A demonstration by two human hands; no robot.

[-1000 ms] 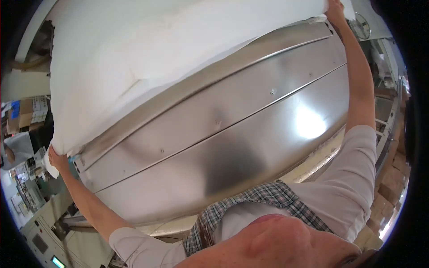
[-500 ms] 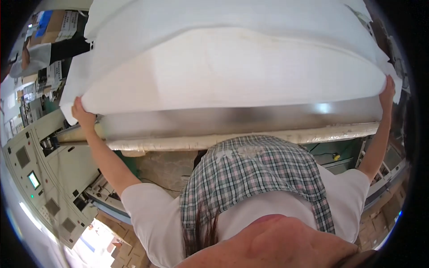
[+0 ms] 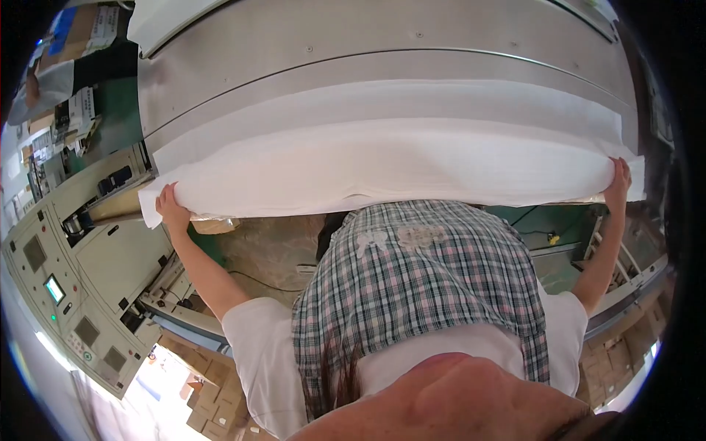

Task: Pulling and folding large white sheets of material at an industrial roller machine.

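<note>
A wide white cloth-like sheet (image 3: 382,154) lies across the front of a grey metal machine bed, its near part raised in a long soft fold. My left hand (image 3: 172,209) grips the sheet's near left corner, fingers over the top. Far to the right, my right hand (image 3: 619,181) pinches the opposite near corner. Between the hands the near edge hangs close to my plaid apron (image 3: 434,264), over the machine's front rail. Whether the sheet is one layer or several, I cannot tell.
Behind the sheet stretches the grey metal surface (image 3: 368,55) with screws and a seam. A pale control cabinet (image 3: 73,287) with a small lit screen stands at left. Cardboard boxes (image 3: 213,400) are stacked lower left. A co-worker's sleeve (image 3: 55,88) shows at upper left.
Both hands have come inward, and the sheet has moved toward me and down. The metal surface behind it is now uncovered, while the front roll is mostly covered.
</note>
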